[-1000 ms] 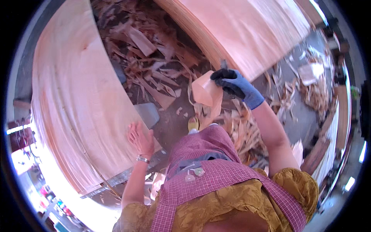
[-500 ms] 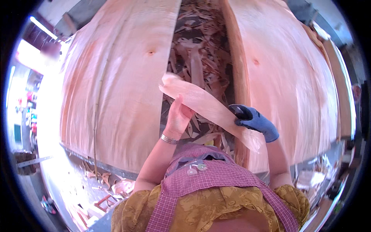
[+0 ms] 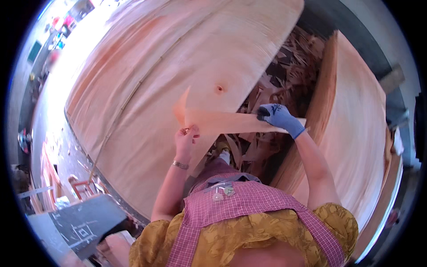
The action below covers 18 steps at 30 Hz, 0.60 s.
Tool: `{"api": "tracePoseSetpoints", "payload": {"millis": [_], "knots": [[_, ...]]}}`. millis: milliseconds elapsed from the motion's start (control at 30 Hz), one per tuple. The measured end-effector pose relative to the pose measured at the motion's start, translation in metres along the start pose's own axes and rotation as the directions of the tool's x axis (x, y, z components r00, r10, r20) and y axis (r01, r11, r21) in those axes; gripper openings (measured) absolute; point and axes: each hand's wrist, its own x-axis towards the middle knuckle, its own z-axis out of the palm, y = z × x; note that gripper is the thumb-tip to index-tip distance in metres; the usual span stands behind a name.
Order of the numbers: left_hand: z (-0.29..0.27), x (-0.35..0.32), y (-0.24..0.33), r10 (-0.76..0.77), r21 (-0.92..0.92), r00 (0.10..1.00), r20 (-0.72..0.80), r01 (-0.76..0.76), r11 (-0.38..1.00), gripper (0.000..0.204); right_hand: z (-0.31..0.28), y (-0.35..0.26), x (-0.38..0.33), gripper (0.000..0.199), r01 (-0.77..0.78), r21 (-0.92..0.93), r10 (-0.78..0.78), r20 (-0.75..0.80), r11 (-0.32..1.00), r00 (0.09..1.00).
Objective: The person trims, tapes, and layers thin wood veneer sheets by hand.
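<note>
A long, thin strip of pale wood veneer [image 3: 229, 121] stretches between my two hands, its left end folded upward into a point. My bare left hand [image 3: 186, 141], with a metal band at the wrist, pinches the strip's lower edge near that fold. In a blue glove with dark fingertips, my right hand [image 3: 281, 118] grips the strip close to its right end. Under the strip's left part lies a broad stack of veneer sheets [image 3: 151, 111], with a knot in the top sheet. A second, thick stack of veneer [image 3: 351, 120] stands to the right.
Torn veneer scraps [image 3: 298, 66] fill the gap between the stacks, where my foot [image 3: 224, 156] shows. A thin bamboo pole [image 3: 141, 82] lies across the left stack. At the lower left are a grey board [image 3: 84, 222] and a red frame [image 3: 83, 189].
The view has turned, so the stacks appear slanted. My left hand has shifted from supporting the strip to pinching its lower edge, and the strip's left end now folds up.
</note>
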Motion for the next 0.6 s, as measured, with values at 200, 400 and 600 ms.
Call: {"api": "tracePoseSetpoints", "payload": {"millis": [200,400,600], "knots": [[0.067,0.059,0.007,-0.134,-0.058,0.971,-0.198,0.125,0.990,0.025,-0.024,0.072,0.195,0.028,0.205,-0.485,-0.087,0.253,0.850,0.963],[0.106,0.078,0.013,-0.251,-0.087,0.860,-0.444,0.238,0.967,0.032,-0.040,0.069,0.298,0.027,0.402,-0.390,-0.213,0.445,0.828,0.870],[0.128,0.091,-0.018,-0.086,0.048,0.784,-0.614,0.146,0.988,0.035,-0.031,0.087,0.309,0.026,0.543,-0.058,-0.546,-0.041,0.838,0.837]]}}
